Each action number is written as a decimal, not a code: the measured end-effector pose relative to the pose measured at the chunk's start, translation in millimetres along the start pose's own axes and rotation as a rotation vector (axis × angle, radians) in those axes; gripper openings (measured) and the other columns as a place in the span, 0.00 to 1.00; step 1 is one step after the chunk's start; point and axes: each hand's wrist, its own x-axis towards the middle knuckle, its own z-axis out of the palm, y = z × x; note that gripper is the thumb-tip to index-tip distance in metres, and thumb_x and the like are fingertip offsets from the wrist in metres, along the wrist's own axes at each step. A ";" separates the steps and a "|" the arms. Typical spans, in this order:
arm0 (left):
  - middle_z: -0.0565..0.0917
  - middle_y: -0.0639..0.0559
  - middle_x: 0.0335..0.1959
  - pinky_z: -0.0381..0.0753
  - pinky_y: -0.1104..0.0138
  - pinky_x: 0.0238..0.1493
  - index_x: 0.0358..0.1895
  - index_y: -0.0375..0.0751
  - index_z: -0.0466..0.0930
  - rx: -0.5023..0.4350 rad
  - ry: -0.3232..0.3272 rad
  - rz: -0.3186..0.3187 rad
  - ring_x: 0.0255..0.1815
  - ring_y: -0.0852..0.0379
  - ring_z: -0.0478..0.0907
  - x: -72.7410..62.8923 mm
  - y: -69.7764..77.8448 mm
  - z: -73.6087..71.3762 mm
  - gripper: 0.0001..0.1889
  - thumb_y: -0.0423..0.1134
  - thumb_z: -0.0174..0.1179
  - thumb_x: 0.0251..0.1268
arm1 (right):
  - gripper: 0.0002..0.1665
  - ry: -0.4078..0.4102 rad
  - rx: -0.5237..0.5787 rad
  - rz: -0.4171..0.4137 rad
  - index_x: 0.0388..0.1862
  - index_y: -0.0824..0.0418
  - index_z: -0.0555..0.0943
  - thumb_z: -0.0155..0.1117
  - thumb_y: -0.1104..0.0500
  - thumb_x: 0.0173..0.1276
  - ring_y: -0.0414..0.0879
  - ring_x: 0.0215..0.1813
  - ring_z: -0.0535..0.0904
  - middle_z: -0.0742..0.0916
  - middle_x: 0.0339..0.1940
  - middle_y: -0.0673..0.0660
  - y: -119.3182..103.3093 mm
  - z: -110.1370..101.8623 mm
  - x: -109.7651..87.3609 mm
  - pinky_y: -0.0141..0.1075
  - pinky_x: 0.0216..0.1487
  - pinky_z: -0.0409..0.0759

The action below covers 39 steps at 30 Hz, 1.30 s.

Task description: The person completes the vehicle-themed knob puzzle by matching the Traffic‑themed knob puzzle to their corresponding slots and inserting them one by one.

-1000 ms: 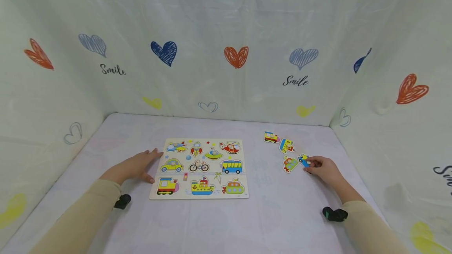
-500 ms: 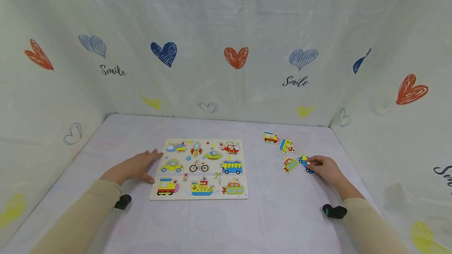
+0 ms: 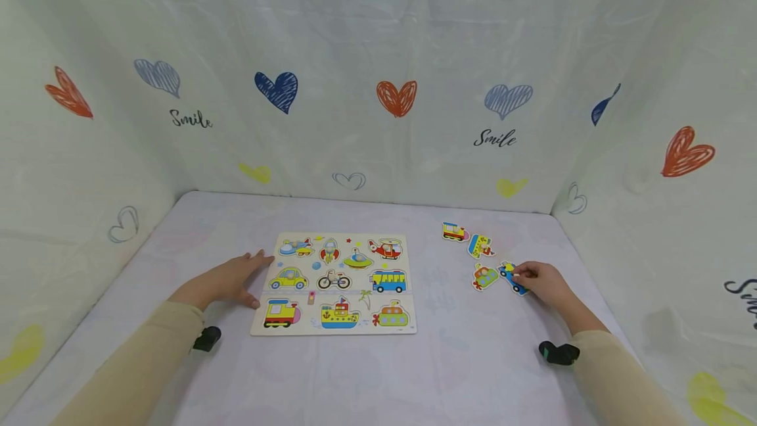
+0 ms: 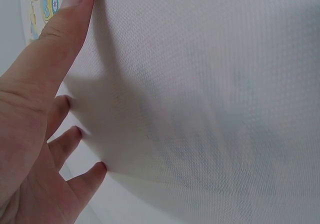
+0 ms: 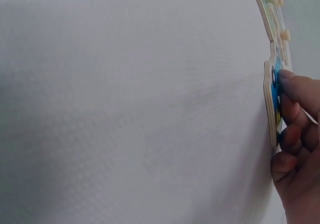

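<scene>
My right hand [image 3: 547, 283] pinches a blue and yellow bus puzzle piece [image 3: 505, 270] with thumb and fingers, low over the table at the right. The right wrist view shows the bus piece [image 5: 275, 91] edge-on, fingertips on its printed face. Just left of it lies a green submarine piece [image 3: 485, 277]. A ship piece [image 3: 480, 246] and a train piece [image 3: 454, 232] lie farther back. At the left, my left hand [image 3: 227, 279] has its fingers spread, thumb and fingertips at the left edge of the wooden puzzle board [image 3: 307, 316]. The left hand [image 4: 35, 119] holds nothing.
Vehicle pictures cover the board, among them a bus [image 3: 388, 280], a train [image 3: 280, 313] and a car [image 3: 288, 277]. A white cloth [image 3: 449, 360] covers the table. Hanging sheets [image 3: 331, 143] with printed hearts enclose its back and sides. Black cameras [image 3: 558, 353] sit at both wrists.
The bus piece has turned in my right hand and more of it shows. The submarine piece has shifted slightly left. My left hand and the board have stayed in place.
</scene>
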 end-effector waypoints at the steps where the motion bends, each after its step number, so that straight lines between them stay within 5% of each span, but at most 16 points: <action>1: 0.55 0.27 0.73 0.57 0.35 0.65 0.73 0.35 0.60 0.000 -0.002 -0.002 0.71 0.25 0.50 0.1 0.0 0.4 0.54 0.46 0.80 0.39 | 0.16 0.000 -0.006 -0.011 0.49 0.71 0.79 0.64 0.60 0.69 0.51 0.37 0.72 0.80 0.34 0.57 0.7 0.3 -0.4 0.37 0.35 0.73; 19: 0.56 0.27 0.73 0.58 0.35 0.64 0.73 0.36 0.59 0.012 -0.004 -0.016 0.71 0.25 0.51 1.1 -1.6 2.0 0.55 0.46 0.80 0.39 | 0.15 0.079 0.038 -0.083 0.49 0.67 0.81 0.63 0.57 0.71 0.50 0.39 0.73 0.82 0.38 0.57 -20.3 8.2 -3.6 0.33 0.31 0.74; 32: 0.56 0.27 0.73 0.58 0.35 0.64 0.73 0.36 0.59 0.017 -0.006 -0.016 0.71 0.26 0.51 0.0 1.6 -0.9 0.55 0.47 0.80 0.39 | 0.13 0.011 0.079 -0.133 0.48 0.67 0.82 0.65 0.60 0.69 0.50 0.39 0.72 0.81 0.36 0.56 -57.0 21.4 -2.2 0.32 0.30 0.74; 39: 0.55 0.27 0.73 0.58 0.35 0.64 0.73 0.36 0.59 0.018 -0.008 -0.011 0.71 0.26 0.51 0.3 1.5 -0.7 0.55 0.47 0.80 0.39 | 0.10 -0.031 0.083 -0.227 0.45 0.66 0.83 0.66 0.62 0.67 0.49 0.37 0.72 0.79 0.31 0.54 -68.2 31.7 1.9 0.32 0.29 0.74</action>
